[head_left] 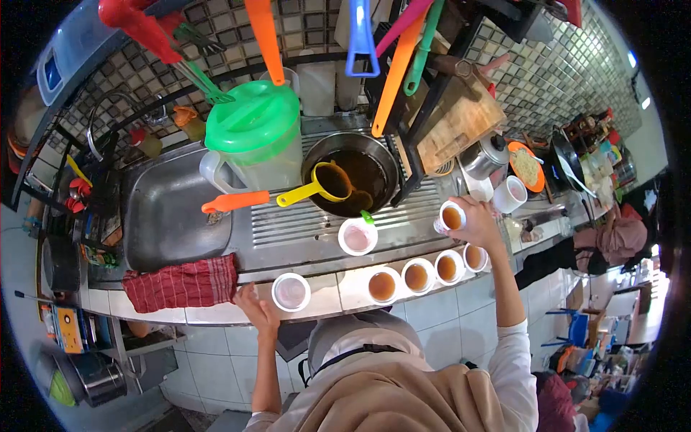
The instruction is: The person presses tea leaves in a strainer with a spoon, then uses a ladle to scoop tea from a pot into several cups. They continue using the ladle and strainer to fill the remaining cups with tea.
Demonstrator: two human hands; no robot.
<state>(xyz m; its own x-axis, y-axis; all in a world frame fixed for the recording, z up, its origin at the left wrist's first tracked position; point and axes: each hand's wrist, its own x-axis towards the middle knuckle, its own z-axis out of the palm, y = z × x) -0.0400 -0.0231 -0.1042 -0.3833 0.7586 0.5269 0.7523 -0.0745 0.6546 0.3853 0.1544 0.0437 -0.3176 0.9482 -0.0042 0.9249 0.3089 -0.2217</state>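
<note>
My right hand (476,225) is wrapped round a small paper cup (450,217) of brown liquid, held above the counter's right side. Below it, several white cups of the same liquid (416,276) line the counter's front edge. My left hand (258,309) rests at that edge with fingers loosely apart, between a red checked cloth (180,284) and a white cup (291,292) with no brown liquid in it. A similar cup (358,237) stands by the drainboard, under a green handle tip. Behind it, a pan (311,160) holds dark liquid and a yellow strainer (302,193).
A pitcher with a green lid (253,119) stands beside the sink (176,216). Colourful utensils hang overhead. To the right are another white cup (509,194), a kettle (484,157), an orange plate of food (527,167) and a wok. Another person stands at far right.
</note>
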